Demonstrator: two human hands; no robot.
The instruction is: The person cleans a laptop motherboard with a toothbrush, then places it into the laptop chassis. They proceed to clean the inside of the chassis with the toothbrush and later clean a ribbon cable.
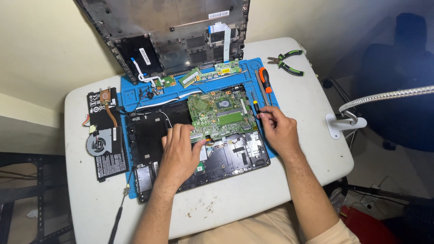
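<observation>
An opened black laptop base (pixel 149 135) lies on a blue repair mat (pixel 131 92). A green motherboard (pixel 221 113) rests in it, slightly lifted. My left hand (pixel 181 151) lies flat on the base with its fingers touching the board's lower left corner. My right hand (pixel 278 129) is at the board's right edge, its fingers closed on a small black and yellow screwdriver (pixel 254 105). The laptop's bottom cover (pixel 167 31) leans upright against the wall behind.
A black battery with a fan and copper heat pipe (pixel 103 135) lies left of the mat. An orange-handled screwdriver (pixel 265 80) and small boards (pixel 212 71) sit on the mat's top edge. Pliers (pixel 285 62) lie at the back right. A lamp arm (pixel 384 97) clamps to the table's right edge.
</observation>
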